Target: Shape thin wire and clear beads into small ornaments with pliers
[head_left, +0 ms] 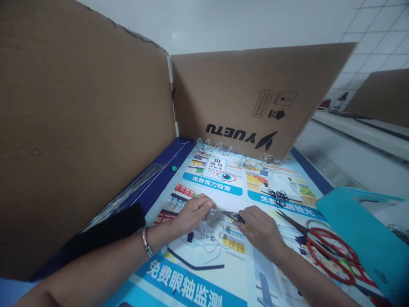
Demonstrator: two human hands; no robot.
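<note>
With fingers pinched together, my left hand [195,212] holds a clear piece with thin wire [211,228], its looped ends hanging over the printed mat. The fine shape of this piece is too small to make out. My right hand [261,230] is wrapped round the yellow-and-black handles of small pliers [234,215]. Their jaws point left and reach to the wire beside my left fingertips; whether they grip it I cannot tell. To the right of my right hand lie scissors with red handles [330,251], blades toward the far left.
Tall cardboard panels [230,94] wall off the left and far sides. Clear wired pieces [217,146] line the far panel's foot. Black coiled pieces [277,196] lie beyond my right hand. Wire lengths [128,192] lie at left beside a black block [116,226]. A turquoise tray [354,226] stands right.
</note>
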